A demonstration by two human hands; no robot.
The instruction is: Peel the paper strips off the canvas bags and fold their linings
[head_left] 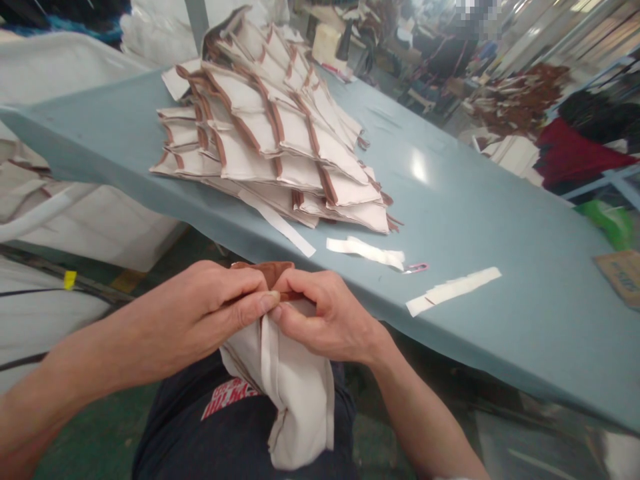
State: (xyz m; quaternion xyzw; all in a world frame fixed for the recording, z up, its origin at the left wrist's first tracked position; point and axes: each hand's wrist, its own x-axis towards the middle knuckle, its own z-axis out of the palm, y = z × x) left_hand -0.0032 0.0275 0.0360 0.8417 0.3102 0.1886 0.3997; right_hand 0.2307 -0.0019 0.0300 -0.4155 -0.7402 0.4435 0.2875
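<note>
My left hand (210,310) and my right hand (325,317) meet just below the table's near edge, both pinched closed on the brown-trimmed top edge of a cream fabric piece (295,390). The cloth hangs down over my lap. Just beyond my hands, on the blue table (500,220), lie loose cream strips (367,252) and a small pink thread snip (416,268). A tall fanned stack of similar cream pieces with brown trim (270,127) sits farther back on the table.
Another cream strip (453,290) lies to the right on the table. A cardboard piece (623,273) sits at the right edge. White sacks (65,200) stand to the left. Dark and red fabric piles (575,153) and a person's workstation lie beyond.
</note>
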